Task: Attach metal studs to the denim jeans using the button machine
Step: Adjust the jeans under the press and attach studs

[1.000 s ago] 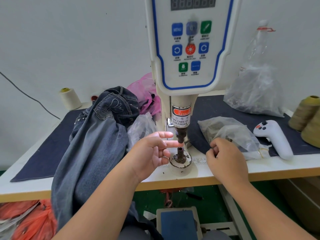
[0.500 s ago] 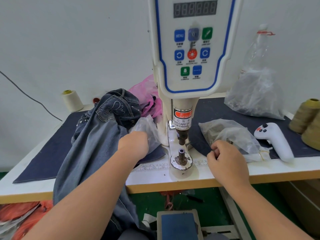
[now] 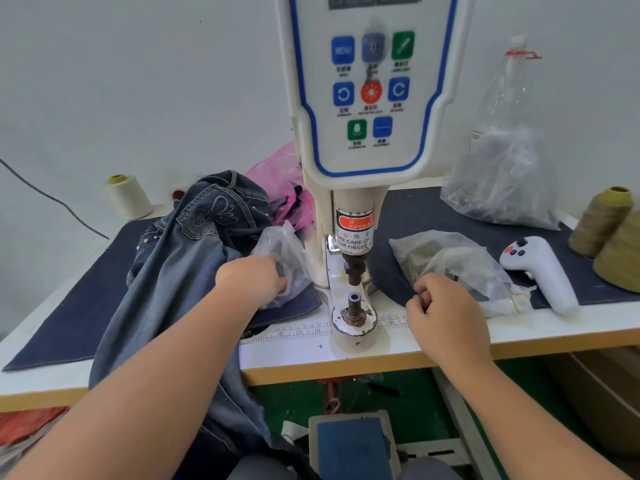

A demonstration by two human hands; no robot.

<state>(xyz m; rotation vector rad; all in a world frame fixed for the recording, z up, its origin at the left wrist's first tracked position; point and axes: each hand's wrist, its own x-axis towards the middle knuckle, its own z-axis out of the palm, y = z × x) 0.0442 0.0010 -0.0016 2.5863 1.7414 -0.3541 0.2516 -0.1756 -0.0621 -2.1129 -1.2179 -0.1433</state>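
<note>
Denim jeans [image 3: 180,271] are lying heaped on the left half of the desk [image 3: 298,355], one leg hanging over the front edge, not yet under the button machine [image 3: 363,98]. No cloth is sitting between the upper punch [image 3: 354,271] and the lower post [image 3: 353,304], so by my reading no stud is being pressed at this moment; loading of parts seems to be the step in hand. Small pale dots are showing near the jeans' pocket seam, possibly studs already set, but too small to tell.

Left hand [image 3: 254,277] is reaching into a small clear bag [image 3: 284,258] just left of the machine column; its fingertips are buried in the plastic, so I cannot tell whether they are holding anything. Right hand [image 3: 446,317] is resting near the front edge, right of the post, fingers curled tight as if pinching something tiny; the item itself is not making itself out. A second clear bag [image 3: 450,265] is lying just beside it, contents a grey blur.

Likely left: seating parts on the post, laying denim over it, working the blue pedal [image 3: 351,445] below the desk.

Machine display is being cut off at the top. A white handheld controller [image 3: 540,271] and thread cones [image 3: 602,220] are sitting toward the right edge.
</note>
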